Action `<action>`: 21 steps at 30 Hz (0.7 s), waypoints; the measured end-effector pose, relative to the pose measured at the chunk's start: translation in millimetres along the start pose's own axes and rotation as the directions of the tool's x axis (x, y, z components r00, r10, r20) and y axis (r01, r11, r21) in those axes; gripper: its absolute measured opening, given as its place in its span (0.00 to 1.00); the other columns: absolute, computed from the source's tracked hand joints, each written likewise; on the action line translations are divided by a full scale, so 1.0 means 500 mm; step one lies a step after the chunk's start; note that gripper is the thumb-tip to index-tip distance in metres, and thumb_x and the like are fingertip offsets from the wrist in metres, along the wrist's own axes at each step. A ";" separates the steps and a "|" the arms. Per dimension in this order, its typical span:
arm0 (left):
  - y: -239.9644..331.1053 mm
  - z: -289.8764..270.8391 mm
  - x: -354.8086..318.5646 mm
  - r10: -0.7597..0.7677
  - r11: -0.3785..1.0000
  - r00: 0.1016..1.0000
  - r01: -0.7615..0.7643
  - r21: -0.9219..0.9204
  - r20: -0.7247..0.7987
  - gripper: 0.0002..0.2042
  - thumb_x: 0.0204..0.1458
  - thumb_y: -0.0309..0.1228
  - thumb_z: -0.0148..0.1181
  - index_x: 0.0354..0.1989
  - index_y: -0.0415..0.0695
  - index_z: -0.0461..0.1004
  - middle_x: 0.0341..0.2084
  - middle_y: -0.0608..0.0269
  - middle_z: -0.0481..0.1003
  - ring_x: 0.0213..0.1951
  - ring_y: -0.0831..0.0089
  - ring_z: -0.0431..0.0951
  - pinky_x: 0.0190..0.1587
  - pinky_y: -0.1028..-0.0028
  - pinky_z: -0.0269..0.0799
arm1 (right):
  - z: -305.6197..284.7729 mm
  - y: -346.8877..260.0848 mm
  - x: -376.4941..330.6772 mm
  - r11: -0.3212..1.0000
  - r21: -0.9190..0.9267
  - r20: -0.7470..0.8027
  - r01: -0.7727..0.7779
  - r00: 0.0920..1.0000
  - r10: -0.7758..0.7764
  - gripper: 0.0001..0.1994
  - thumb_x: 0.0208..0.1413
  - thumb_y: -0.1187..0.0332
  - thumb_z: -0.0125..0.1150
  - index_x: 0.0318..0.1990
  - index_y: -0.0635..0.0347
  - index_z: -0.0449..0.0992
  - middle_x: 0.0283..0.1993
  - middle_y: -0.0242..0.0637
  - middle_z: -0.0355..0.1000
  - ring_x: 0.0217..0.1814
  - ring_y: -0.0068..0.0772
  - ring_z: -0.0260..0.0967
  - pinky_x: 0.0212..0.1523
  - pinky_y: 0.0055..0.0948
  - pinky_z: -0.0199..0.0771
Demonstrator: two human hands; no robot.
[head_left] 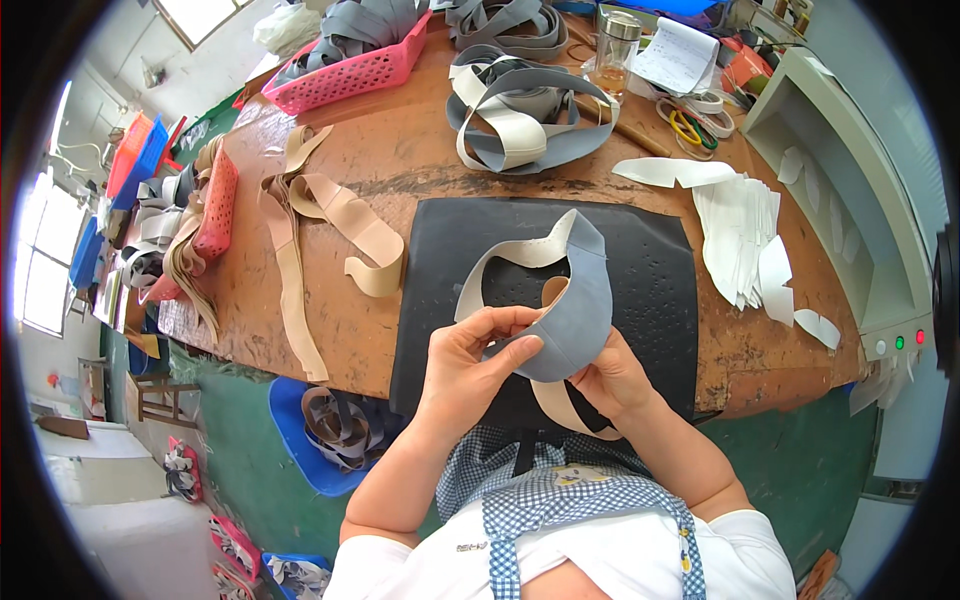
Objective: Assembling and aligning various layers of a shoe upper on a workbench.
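A grey-blue strip (585, 290) of leather-like material, pale on its reverse, is curled into a loop above the black mat (440, 260). My left hand (470, 365) pinches its near left edge between thumb and fingers. Closed on the strip's lower right edge is my right hand (615, 378), its fingertips partly hidden behind the material. A seam crosses the grey face between the hands. From below the loop a beige tail (562, 408) hangs down toward my apron.
Tan strips (290, 250) lie left on the wooden table (350, 150). Coiled grey and white strips (530, 110) sit at the far side, near a glass jar (612, 55) and yellow-handled scissors (690, 128). White cut pieces (735, 235) are stacked right, beside a grey machine (850, 180). Pink baskets (350, 75) hold strips.
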State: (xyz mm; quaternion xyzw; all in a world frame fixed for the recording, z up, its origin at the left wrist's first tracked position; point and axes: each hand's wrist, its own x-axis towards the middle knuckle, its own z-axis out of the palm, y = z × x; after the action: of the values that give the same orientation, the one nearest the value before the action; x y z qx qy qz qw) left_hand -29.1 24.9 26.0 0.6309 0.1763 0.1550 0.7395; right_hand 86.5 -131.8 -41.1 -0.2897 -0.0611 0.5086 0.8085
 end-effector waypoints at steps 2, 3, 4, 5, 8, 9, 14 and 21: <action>0.000 -0.001 0.000 -0.002 1.000 1.000 0.002 0.000 0.003 0.13 0.54 0.21 0.67 0.48 0.34 0.80 0.40 0.64 0.81 0.41 0.81 0.77 0.48 0.77 0.74 | 0.000 0.001 0.001 1.000 -0.006 -0.005 -0.002 1.000 0.002 0.17 0.60 0.76 0.63 0.56 0.61 0.73 0.51 0.34 0.76 0.50 0.28 0.77 0.50 0.30 0.81; 0.000 -0.001 0.001 0.003 1.000 1.000 -0.003 0.008 0.004 0.13 0.54 0.22 0.68 0.48 0.33 0.80 0.39 0.63 0.81 0.41 0.81 0.77 0.47 0.78 0.75 | 0.000 0.001 0.002 1.000 -0.014 -0.010 -0.004 1.000 0.004 0.17 0.60 0.76 0.63 0.56 0.61 0.73 0.51 0.35 0.76 0.50 0.28 0.77 0.50 0.30 0.81; 0.000 -0.001 0.001 0.008 1.000 1.000 -0.008 0.016 0.004 0.14 0.54 0.22 0.68 0.49 0.32 0.79 0.38 0.63 0.80 0.40 0.80 0.78 0.47 0.79 0.76 | -0.002 0.002 0.002 1.000 -0.014 -0.010 -0.003 1.000 0.003 0.17 0.60 0.76 0.63 0.56 0.61 0.73 0.51 0.35 0.76 0.50 0.28 0.77 0.50 0.30 0.81; 0.001 -0.001 0.001 0.009 1.000 1.000 -0.009 0.016 0.005 0.14 0.54 0.22 0.68 0.49 0.32 0.79 0.38 0.63 0.80 0.40 0.80 0.78 0.47 0.79 0.76 | -0.005 0.003 0.001 1.000 -0.010 -0.014 -0.009 1.000 0.008 0.16 0.60 0.76 0.62 0.56 0.61 0.73 0.51 0.35 0.76 0.50 0.29 0.77 0.51 0.31 0.81; 0.002 -0.001 0.000 0.006 1.000 1.000 -0.006 0.017 0.006 0.14 0.54 0.22 0.68 0.49 0.32 0.79 0.38 0.63 0.80 0.40 0.81 0.77 0.47 0.79 0.75 | -0.006 0.004 0.001 1.000 -0.003 -0.021 -0.015 1.000 0.015 0.16 0.60 0.76 0.62 0.55 0.62 0.73 0.51 0.36 0.77 0.51 0.30 0.77 0.52 0.32 0.81; 0.002 -0.001 0.000 0.003 1.000 1.000 -0.003 0.020 0.005 0.14 0.54 0.22 0.68 0.49 0.32 0.79 0.38 0.64 0.80 0.40 0.81 0.77 0.47 0.79 0.75 | -0.006 0.004 0.001 1.000 0.000 -0.026 -0.017 1.000 0.017 0.16 0.60 0.76 0.62 0.55 0.62 0.73 0.51 0.36 0.76 0.51 0.30 0.78 0.52 0.32 0.81; -0.001 -0.003 0.002 0.008 1.000 1.000 -0.008 0.024 0.004 0.13 0.54 0.21 0.68 0.48 0.33 0.79 0.37 0.65 0.80 0.40 0.81 0.77 0.46 0.80 0.75 | -0.001 0.003 0.002 1.000 0.004 -0.018 -0.020 1.000 0.020 0.17 0.60 0.76 0.62 0.56 0.62 0.72 0.51 0.36 0.76 0.51 0.31 0.77 0.52 0.33 0.81; -0.005 -0.011 0.007 -0.092 0.996 0.996 0.092 0.010 0.011 0.11 0.54 0.21 0.68 0.45 0.33 0.80 0.37 0.65 0.80 0.40 0.81 0.77 0.46 0.80 0.74 | -0.023 0.013 0.004 0.997 -0.071 0.032 0.019 0.999 -0.017 0.18 0.59 0.73 0.64 0.56 0.63 0.73 0.53 0.37 0.76 0.52 0.30 0.77 0.54 0.31 0.81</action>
State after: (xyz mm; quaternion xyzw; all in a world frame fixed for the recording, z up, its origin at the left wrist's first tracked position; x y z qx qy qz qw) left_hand -28.8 31.0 22.7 0.6265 0.2018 0.1162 0.7438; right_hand 86.6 -132.7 -54.4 -0.3097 -0.0947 0.5033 0.8011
